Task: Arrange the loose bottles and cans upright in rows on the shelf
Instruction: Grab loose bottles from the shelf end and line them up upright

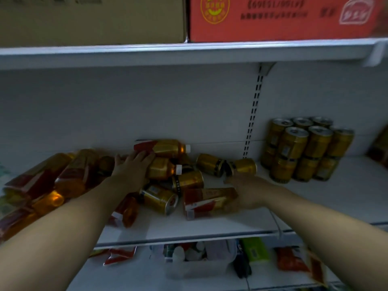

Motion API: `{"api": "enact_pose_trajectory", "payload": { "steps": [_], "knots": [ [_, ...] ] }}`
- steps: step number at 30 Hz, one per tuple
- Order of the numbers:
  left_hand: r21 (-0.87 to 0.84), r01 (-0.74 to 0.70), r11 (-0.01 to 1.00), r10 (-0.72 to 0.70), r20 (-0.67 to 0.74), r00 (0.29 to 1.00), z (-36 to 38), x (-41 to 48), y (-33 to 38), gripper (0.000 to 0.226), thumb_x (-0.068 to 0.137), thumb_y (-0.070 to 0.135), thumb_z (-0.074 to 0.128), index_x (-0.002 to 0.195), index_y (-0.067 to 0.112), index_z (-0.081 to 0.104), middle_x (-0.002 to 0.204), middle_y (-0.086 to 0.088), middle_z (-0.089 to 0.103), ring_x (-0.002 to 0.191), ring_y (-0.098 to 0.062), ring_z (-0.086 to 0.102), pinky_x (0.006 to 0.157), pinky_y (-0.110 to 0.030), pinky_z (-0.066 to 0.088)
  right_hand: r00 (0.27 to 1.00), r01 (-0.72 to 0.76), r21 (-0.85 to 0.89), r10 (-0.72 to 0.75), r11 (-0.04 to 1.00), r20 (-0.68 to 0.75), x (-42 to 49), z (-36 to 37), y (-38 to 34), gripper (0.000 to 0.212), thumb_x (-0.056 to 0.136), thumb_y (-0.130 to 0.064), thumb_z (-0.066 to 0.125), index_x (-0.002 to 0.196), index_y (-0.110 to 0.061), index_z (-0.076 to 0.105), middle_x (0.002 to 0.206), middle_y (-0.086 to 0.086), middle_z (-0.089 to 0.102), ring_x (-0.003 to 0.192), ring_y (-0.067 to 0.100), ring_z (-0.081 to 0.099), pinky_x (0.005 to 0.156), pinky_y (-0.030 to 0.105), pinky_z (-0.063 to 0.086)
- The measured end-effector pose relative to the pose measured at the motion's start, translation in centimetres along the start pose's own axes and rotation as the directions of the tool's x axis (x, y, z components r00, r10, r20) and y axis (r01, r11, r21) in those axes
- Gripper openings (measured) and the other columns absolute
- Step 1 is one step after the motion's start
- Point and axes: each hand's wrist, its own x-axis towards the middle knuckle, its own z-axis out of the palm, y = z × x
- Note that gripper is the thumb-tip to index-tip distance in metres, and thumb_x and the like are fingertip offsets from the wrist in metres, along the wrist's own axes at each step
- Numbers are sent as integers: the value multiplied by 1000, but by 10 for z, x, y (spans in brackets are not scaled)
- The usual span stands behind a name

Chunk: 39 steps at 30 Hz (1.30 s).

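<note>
Jumble of amber plastic bottles with red labels [63,175] and gold drink cans [159,198] lying on their sides across the left and middle of the white metal shelf [346,185]. Left hand [131,166] far into the heap, palm down, fingers stretched out and spread across a white-capped amber bottle [163,168] that lies with its cap to the right; nothing gripped. Just beyond it, against the back wall, another capped bottle [161,148], also on its side. Right hand [243,192] nearer, set against the right end of a red-labelled bottle [206,199] lying flat towards the front edge. Too blurred to tell whether curled round it or only touching. Two loose cans [210,164] toppled end to end just beyond that hand. Further left, several bottles leaning in a slanted pile left of the forearm. At far right, well apart from the heap, block of upright gold cans [304,150] — two tiers high, in neat rows. Above, brown cardboard box [92,17] beside red printed carton [283,17] on the upper shelf. Below, red packets [119,255] and other blurred goods on the lower shelf.
</note>
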Motion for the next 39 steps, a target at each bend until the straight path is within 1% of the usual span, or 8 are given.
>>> {"api": "enact_pose_trajectory", "payload": {
  "steps": [6,10,14,20,26,30,34,39],
  "knots": [
    [26,-15,1000,16,-18,1000,-1,-4,-3,81,84,51,52,148,29,6,154,-1,18,141,-28,17,105,-63,19,999,-48,85,49,995,-16,5,38,19,104,74,-54,72,151,-36,4,144,3,40,124,24,44,94,29,38],
    [-116,-4,993,-6,-79,997,-7,-7,-5,81,84,53,52,148,26,9,154,-3,22,139,-29,22,108,-57,22,995,58,269,-33,961,-99,1,25,27,85,67,-55,79,138,-44,33,128,-16,47,112,8,46,80,0,30],
    [-390,-20,920,-55,-180,982,-27,-15,6,83,81,49,61,147,24,17,150,-5,31,135,-29,30,107,-51,29,953,144,451,-1,881,-303,-7,-14,24,61,60,-45,87,106,-57,49,107,-28,50,99,-3,50,76,7,37],
    [-834,-116,539,-192,-256,948,-56,-28,62,57,79,33,71,126,35,41,104,29,48,93,2,49,71,-4,34,861,191,471,83,861,-501,-13,-36,40,52,51,-46,78,93,-54,48,100,-18,53,87,-3,51,59,10,35],
    [-993,-70,92,-175,-85,981,-40,-33,145,53,71,10,77,108,35,48,97,21,63,86,12,59,64,-4,43,785,135,554,252,821,-566,-23,-18,59,89,54,-37,74,135,-44,36,123,-12,37,112,6,42,86,21,40],
    [-997,-23,73,-120,-32,992,-12,-41,187,49,69,4,78,96,37,54,85,25,68,80,12,62,60,-4,44,717,229,603,287,765,-636,-30,6,56,44,56,-34,73,97,-32,58,101,1,57,98,21,58,80,35,50],
    [-999,46,-9,-201,47,978,5,-47,208,59,71,8,78,113,34,47,108,11,60,95,4,59,67,-8,46,728,372,700,277,609,-628,-27,34,54,83,71,-14,81,109,-72,36,111,-30,56,96,-17,53,75,5,41],
    [-996,87,-12,-241,87,967,3,-49,219,75,72,9,77,127,37,34,106,18,55,85,14,56,59,-5,44,750,385,764,306,517,-586,-20,41,59,90,73,-17,80,108,-80,25,119,-26,48,96,-24,48,70,-1,39]
  ]
}}
